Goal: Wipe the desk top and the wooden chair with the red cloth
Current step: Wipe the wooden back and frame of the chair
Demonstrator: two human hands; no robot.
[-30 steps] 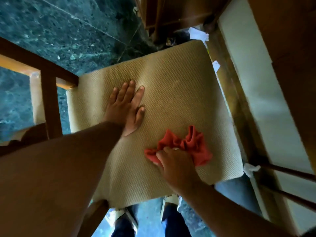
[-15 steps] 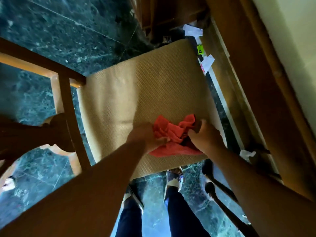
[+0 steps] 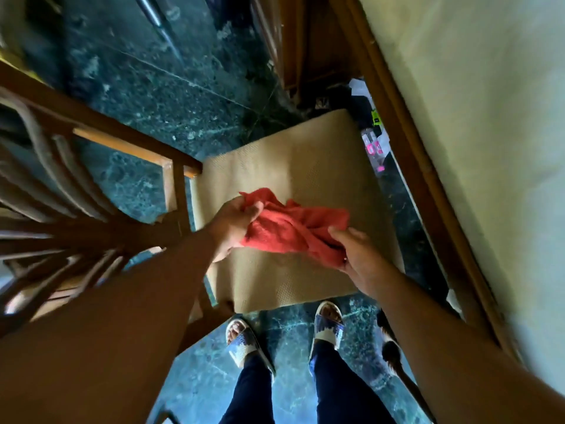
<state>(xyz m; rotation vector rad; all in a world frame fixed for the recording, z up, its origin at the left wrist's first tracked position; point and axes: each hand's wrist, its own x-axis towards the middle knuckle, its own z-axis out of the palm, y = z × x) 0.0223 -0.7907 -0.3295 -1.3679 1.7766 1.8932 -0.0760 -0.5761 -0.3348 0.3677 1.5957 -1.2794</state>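
The red cloth (image 3: 292,229) is bunched and held up over the tan woven seat (image 3: 308,169) of the wooden chair (image 3: 131,142). My left hand (image 3: 234,226) grips its left end, and my right hand (image 3: 357,252) grips its lower right end. The chair's wooden back and slats (image 3: 61,191) spread out at the left, blurred. The desk top (image 3: 477,127), pale with a wooden edge, runs along the right side.
Dark green marble floor (image 3: 171,84) lies around the chair. Small bright litter (image 3: 374,145) sits on the floor between seat and desk. My sandalled feet (image 3: 327,319) stand at the seat's near edge. Another piece of wooden furniture (image 3: 308,41) stands at the top.
My left hand left the seat and took hold of the cloth. Both hands lifted the cloth off the seat and spread it apart. The view pulled back from the chair.
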